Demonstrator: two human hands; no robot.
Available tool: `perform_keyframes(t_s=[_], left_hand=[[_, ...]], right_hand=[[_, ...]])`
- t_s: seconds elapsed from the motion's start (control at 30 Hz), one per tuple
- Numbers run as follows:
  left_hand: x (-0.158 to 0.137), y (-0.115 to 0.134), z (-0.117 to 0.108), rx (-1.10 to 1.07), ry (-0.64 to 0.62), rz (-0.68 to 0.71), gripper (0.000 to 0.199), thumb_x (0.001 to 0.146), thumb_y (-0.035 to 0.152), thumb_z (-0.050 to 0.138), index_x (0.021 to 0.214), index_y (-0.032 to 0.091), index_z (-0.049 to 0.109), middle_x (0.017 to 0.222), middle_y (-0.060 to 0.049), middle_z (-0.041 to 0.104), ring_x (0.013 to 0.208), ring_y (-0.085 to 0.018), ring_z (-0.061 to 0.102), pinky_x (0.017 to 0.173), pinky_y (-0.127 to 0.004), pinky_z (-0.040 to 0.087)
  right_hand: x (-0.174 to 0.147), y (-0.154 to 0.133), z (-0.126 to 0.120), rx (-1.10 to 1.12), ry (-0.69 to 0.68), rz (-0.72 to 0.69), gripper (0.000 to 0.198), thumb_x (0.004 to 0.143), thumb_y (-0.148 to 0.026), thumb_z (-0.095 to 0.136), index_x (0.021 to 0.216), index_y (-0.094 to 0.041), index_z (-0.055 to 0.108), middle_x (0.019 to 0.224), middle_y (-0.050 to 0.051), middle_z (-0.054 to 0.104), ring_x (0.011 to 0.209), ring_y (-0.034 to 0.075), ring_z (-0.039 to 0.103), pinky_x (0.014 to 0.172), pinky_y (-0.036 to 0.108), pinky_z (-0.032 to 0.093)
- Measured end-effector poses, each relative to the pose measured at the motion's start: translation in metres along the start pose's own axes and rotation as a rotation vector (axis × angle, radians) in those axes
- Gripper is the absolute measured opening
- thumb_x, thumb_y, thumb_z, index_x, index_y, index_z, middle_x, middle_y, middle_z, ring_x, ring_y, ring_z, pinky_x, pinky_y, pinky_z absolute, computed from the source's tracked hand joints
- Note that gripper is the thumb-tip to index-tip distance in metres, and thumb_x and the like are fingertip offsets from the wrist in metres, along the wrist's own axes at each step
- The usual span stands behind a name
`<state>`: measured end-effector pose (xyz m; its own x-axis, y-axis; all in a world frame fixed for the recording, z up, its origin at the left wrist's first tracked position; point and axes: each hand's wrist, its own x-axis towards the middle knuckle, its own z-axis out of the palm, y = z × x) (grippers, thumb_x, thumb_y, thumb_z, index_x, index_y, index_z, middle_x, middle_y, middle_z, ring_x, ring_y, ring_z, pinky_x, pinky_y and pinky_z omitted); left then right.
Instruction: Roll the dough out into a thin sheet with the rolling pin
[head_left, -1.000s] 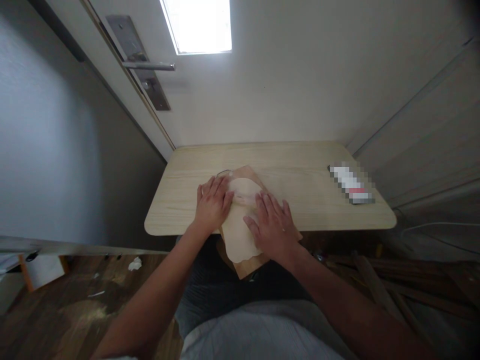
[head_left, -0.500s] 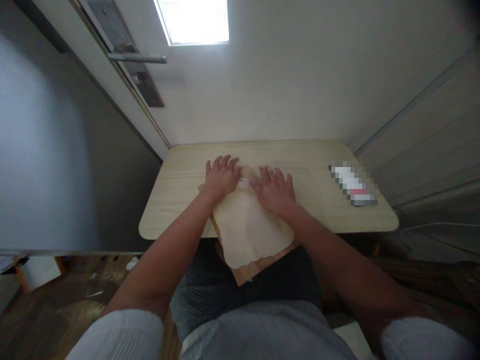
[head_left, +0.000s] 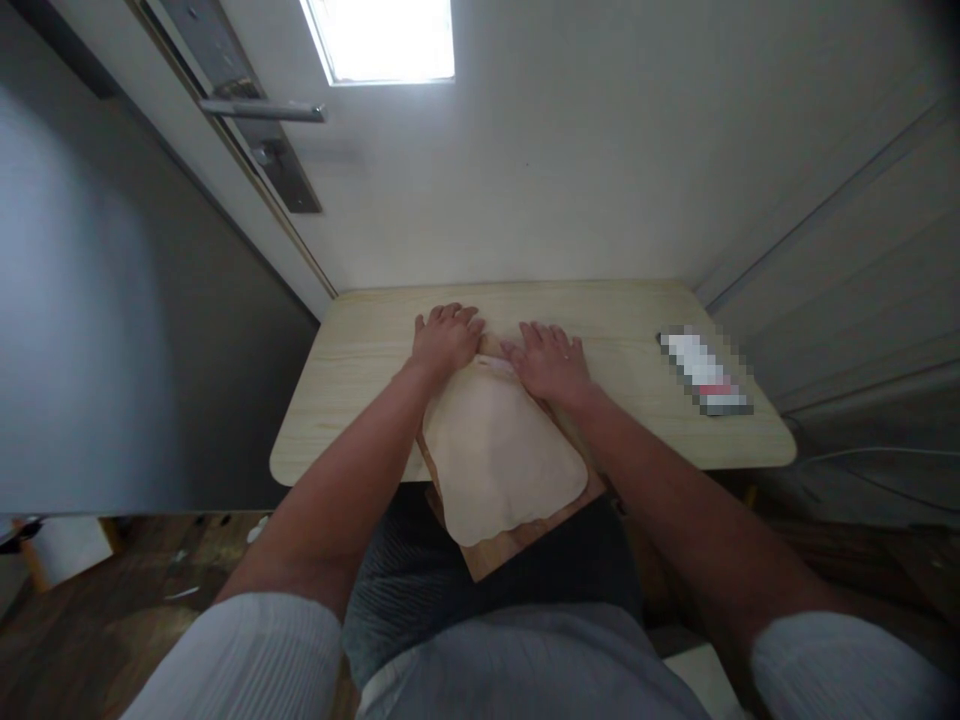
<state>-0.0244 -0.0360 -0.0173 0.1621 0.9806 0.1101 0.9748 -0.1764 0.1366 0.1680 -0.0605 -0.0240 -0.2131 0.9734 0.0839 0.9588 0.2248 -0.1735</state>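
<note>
A pale, thin sheet that looks like rolled-out dough (head_left: 502, 455) lies on a wooden board (head_left: 495, 550), which is turned at an angle and juts past the table's near edge over my lap. My left hand (head_left: 448, 338) is palm down at the sheet's far left edge, fingers spread forward. At the far right edge, my right hand (head_left: 551, 358) lies likewise, its thumb pointing inward. A short tan wooden piece (head_left: 491, 346) shows between the hands. Most of it is hidden, so I cannot tell whether it is a rolling pin or the board.
The light wood table (head_left: 337, 390) stands against a white door with a metal handle (head_left: 262, 110). On its right side lies a blurred-out flat object (head_left: 705, 372). A grey panel (head_left: 90, 330) rises at the left, and a cable (head_left: 877, 453) runs at the right.
Both hands have shifted slightly forward, toward the door, and the far edge of the sheet shows a little more between them. The view has tilted slightly.
</note>
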Motion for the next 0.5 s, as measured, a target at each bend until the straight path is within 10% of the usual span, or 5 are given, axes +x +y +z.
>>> perform_keyframes(t_s=[0.5], left_hand=[[-0.035,0.003,-0.001,-0.005,0.106,-0.006,0.05,0.105,0.044,0.023,0.139,0.028,0.057,0.15,-0.009,0.053,0.137,-0.031,0.044,0.11,-0.055,0.034]], right_hand=[[-0.039,-0.02,-0.002,-0.021,0.058,0.012,0.062,0.105,-0.053,0.022,0.151,-0.017,0.045,0.156,0.015,0.046,0.143,0.036,0.037,0.116,0.063,0.022]])
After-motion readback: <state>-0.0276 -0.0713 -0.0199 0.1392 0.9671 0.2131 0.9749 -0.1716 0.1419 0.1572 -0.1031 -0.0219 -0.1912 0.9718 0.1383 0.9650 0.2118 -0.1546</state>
